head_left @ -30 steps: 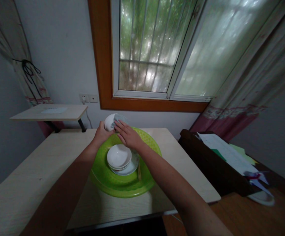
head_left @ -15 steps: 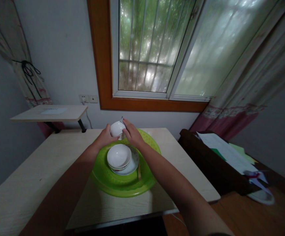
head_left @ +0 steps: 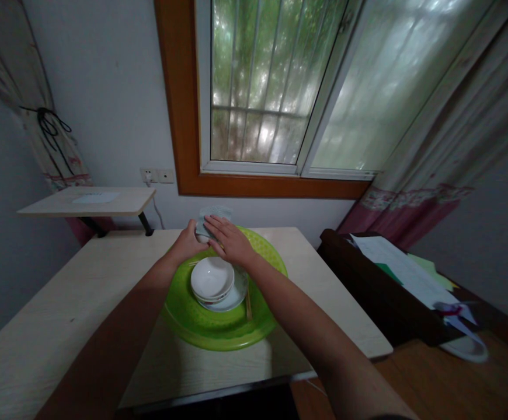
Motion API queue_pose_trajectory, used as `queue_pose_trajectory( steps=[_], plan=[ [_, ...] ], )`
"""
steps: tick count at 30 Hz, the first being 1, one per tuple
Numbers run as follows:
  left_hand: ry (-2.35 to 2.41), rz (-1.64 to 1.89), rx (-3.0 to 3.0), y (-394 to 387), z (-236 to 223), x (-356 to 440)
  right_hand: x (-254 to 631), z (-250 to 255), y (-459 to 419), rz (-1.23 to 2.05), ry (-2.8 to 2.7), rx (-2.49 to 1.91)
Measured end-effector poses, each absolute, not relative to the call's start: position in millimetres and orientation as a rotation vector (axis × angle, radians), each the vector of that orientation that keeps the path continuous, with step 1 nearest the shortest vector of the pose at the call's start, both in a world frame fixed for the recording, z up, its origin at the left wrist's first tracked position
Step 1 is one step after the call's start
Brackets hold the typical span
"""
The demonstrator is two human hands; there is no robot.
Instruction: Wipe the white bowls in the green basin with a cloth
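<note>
My left hand (head_left: pixel 186 242) grips a small white bowl (head_left: pixel 202 238) from its left side, above the far part of a green round tray (head_left: pixel 219 344). Most of that bowl is hidden by a pale grey-blue cloth (head_left: pixel 214 212). My right hand (head_left: pixel 233 241) presses the cloth over the bowl, its fingers stretched across it. Below the hands, stacked white bowls (head_left: pixel 212 279) rest on a white plate (head_left: pixel 236 294) in the tray. A pair of chopsticks (head_left: pixel 249 303) lies to the right of the plate.
The tray stands on a light wooden table (head_left: pixel 100 291). A low raised shelf (head_left: pixel 91 201) with a paper on it is at the left back. Beyond the table's right edge, papers (head_left: pixel 403 274) lie on a dark piece of furniture (head_left: pixel 368 291). A window is ahead.
My right hand has moved left and over the bowl, bringing the cloth across it. The cloth now covers most of the bowl. My left hand has hardly moved.
</note>
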State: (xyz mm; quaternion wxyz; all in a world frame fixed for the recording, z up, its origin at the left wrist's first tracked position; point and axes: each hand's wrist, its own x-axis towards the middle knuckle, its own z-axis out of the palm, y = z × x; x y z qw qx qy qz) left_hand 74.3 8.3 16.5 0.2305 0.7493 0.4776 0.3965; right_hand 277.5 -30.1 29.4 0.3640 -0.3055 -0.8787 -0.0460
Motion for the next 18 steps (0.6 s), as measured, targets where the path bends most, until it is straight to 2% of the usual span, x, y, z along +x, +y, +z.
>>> queue_pose_trajectory(
  steps=[12,18],
  plan=[
    [1.263,1.109,1.971,19,6,68,301,3,6,0.437,-1.867,-0.981],
    [1.149,1.154,1.855,23,3,70,301,2,9,0.465,-1.791,-1.040]
  ],
)
